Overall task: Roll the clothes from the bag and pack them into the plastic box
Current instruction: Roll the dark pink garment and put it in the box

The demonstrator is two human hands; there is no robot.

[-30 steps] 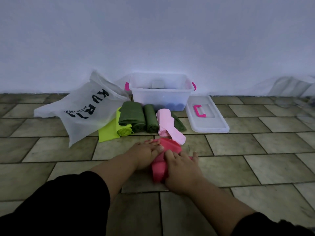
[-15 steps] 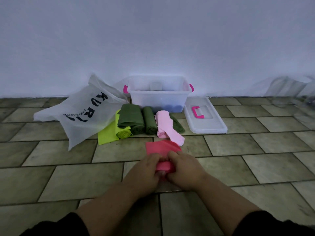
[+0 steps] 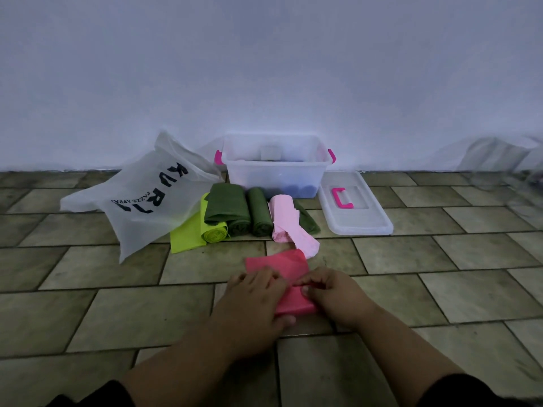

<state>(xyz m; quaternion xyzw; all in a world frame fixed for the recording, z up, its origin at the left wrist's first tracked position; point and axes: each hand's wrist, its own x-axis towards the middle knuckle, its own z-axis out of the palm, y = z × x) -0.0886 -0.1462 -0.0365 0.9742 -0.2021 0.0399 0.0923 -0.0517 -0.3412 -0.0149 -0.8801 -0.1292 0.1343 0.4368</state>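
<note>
A hot-pink garment [image 3: 282, 265] lies on the tiled floor, its near end rolled up. My left hand [image 3: 252, 301] and my right hand [image 3: 332, 292] both press on that roll, fingers curled over it. Beyond it lie a pale pink roll [image 3: 283, 218], two dark green rolls [image 3: 226, 210] [image 3: 260, 212], another green piece [image 3: 307, 218] and a lime-yellow roll [image 3: 205, 230]. The clear plastic box [image 3: 276, 171] with pink handles stands open against the wall, dark items inside. A white bag [image 3: 147, 198] with black letters lies at the left.
The box's clear lid [image 3: 357, 212] with a pink handle lies flat on the floor to the right of the box. A pale wall rises right behind the box. Translucent plastic [image 3: 493, 154] sits at the far right by the wall.
Both hands pulled back toward me to the garment's near end and have rolled it forward a little. The flat part of the pink cloth now shows beyond the fingers.
</note>
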